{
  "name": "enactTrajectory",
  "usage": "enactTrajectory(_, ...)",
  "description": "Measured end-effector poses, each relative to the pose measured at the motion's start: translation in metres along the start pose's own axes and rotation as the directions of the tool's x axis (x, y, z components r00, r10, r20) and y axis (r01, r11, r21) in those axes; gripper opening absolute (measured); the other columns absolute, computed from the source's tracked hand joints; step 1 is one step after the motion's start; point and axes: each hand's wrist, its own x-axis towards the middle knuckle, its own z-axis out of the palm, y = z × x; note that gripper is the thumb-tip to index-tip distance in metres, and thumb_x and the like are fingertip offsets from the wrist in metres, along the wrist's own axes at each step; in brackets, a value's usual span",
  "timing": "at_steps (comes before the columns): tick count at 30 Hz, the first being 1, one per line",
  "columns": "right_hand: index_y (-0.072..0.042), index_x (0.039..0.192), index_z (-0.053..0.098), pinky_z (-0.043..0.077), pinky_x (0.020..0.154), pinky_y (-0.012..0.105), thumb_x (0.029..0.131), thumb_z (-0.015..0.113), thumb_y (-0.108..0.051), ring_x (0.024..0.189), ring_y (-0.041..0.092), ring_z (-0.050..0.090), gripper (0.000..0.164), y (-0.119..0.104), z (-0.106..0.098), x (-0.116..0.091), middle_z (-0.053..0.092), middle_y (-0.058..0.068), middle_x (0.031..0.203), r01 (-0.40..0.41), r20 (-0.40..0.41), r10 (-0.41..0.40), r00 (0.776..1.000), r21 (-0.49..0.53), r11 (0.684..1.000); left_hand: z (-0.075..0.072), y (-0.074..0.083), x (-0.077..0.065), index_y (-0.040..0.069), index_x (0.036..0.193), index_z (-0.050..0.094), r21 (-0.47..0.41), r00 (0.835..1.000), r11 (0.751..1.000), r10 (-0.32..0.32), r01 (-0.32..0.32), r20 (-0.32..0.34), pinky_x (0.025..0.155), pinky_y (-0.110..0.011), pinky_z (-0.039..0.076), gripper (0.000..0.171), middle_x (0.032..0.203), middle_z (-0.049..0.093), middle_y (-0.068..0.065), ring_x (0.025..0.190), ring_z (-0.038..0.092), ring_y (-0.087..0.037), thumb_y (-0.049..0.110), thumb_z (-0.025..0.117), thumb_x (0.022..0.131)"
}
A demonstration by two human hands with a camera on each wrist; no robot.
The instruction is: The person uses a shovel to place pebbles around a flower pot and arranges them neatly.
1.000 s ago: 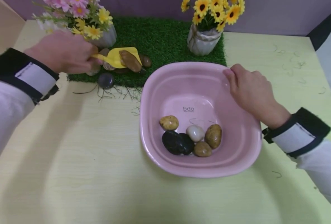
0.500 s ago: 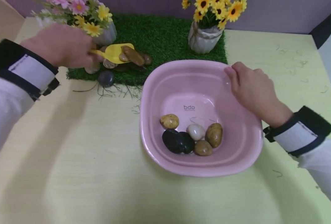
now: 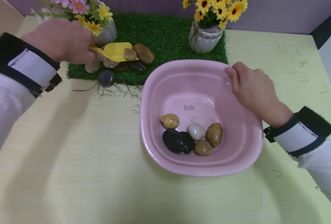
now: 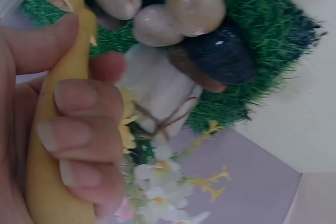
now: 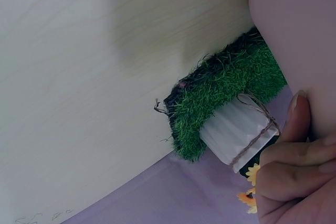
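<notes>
Since the earlier frame, the large brown stone [image 3: 144, 53] has slid from the yellow scoop [image 3: 115, 51] to its front edge and now lies mostly beyond it, while the small tan stone [image 3: 130, 54] sits on the blade near the tip; the pink basin [image 3: 238, 133] has barely shifted. The likeliest slip, I judge, is losing the tan stone too: the blade is shallow, and any downward tilt could let it roll off onto the grass mat [image 3: 165, 37]. Pushing forward might also shove the brown stone away, since nothing visible backs it. The flower pot [image 3: 106, 35] stands close behind the scoop, so a wide swing could knock it. The left hand [image 3: 62, 41] is closed round the scoop's handle, its fingers curled and thumb laid along it, as the left wrist view shows. The right hand [image 3: 252, 90] pinches the basin's far right rim, with six stones [image 3: 188, 141] inside.
</notes>
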Motion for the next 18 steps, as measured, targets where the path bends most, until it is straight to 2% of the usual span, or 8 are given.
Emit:
enactTrajectory(4,-0.001,0.118,0.058,0.038,0.048,0.041,0.107,0.029,-0.042,0.062,0.035,0.055,0.052,0.000,0.000,0.000,0.055,0.020,0.073,0.003,-0.004,-0.003,1.000,0.004,1.000,-0.008,0.005,0.000,0.009,0.064,0.047,0.044,1.000,0.999,-0.031,0.031,-0.005,0.047,-0.030,0.036,0.047,0.054,0.038,0.000,0.050,0.041,-0.018,0.042,0.049,0.098)
enactTrajectory(11,-0.001,0.118,0.058,0.037,0.048,0.040,0.106,0.028,-0.043,0.062,0.035,0.055,0.052,0.001,0.000,0.000,0.055,0.020,0.074,-0.002,0.002,0.002,1.000,0.014,1.000,-0.021,0.009,-0.001,0.008,0.069,0.049,0.088,0.991,0.989,-0.127,0.123,0.036,0.053,-0.035,0.041,0.048,0.059,0.042,-0.003,0.056,0.046,-0.021,0.045,0.045,0.098)
enactTrajectory(14,-0.002,0.118,0.058,0.037,0.048,0.040,0.106,0.028,-0.043,0.062,0.035,0.055,0.052,0.001,0.000,0.000,0.055,0.020,0.074,-0.003,0.002,0.003,1.000,0.015,1.000,-0.024,0.009,-0.001,0.008,0.067,0.050,0.110,0.991,0.986,-0.129,0.125,0.027,0.055,-0.037,0.042,0.046,0.057,0.044,-0.003,0.056,0.047,-0.021,0.042,0.044,0.098)
enactTrajectory(18,-0.001,0.118,0.058,0.037,0.049,0.040,0.107,0.028,-0.043,0.062,0.035,0.055,0.052,0.001,-0.001,0.000,0.055,0.020,0.075,0.004,-0.001,-0.004,1.000,0.012,1.000,-0.029,0.007,-0.003,0.008,0.060,0.050,0.132,0.997,0.988,-0.082,0.081,0.001,0.062,-0.039,0.038,0.046,0.053,0.045,-0.002,0.054,0.046,-0.021,0.036,0.044,0.096)
